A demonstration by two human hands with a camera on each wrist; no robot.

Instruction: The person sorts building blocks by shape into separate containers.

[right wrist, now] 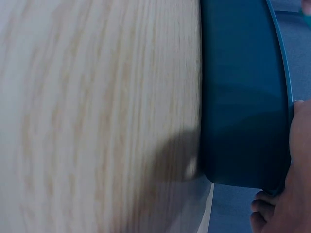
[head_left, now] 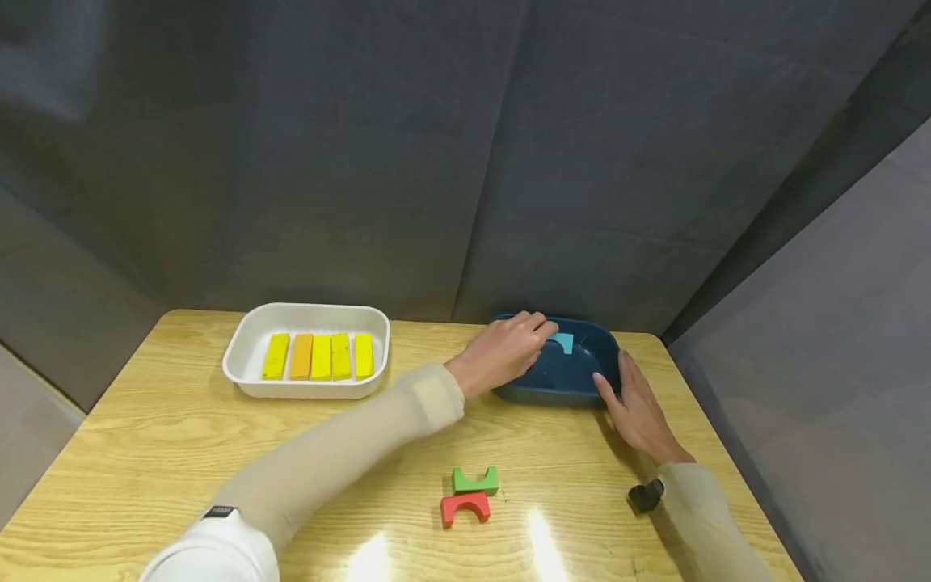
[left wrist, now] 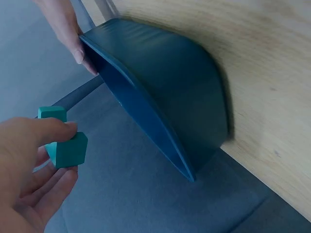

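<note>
My left hand (head_left: 509, 349) is over the dark blue tray (head_left: 556, 398), pinching a light blue arch block (head_left: 565, 343) between thumb and fingers. In the left wrist view the block (left wrist: 70, 151) looks teal and is held above the level of the tray's rim. At the tray's right end, my right hand (head_left: 640, 408) holds the rim, its thumb over the inner side and its fingers along the outside. The right wrist view shows that hand (right wrist: 296, 170) against the tray's wall (right wrist: 243, 107), its fingertips partly hidden.
A white tray (head_left: 309, 390) at the back left holds several yellow blocks (head_left: 321, 357) and an orange block (head_left: 301, 357). Near the front middle of the wooden table (head_left: 182, 453) lie a green arch block (head_left: 476, 485) and a red arch block (head_left: 465, 506). Dark curtains (head_left: 364, 162) stand behind.
</note>
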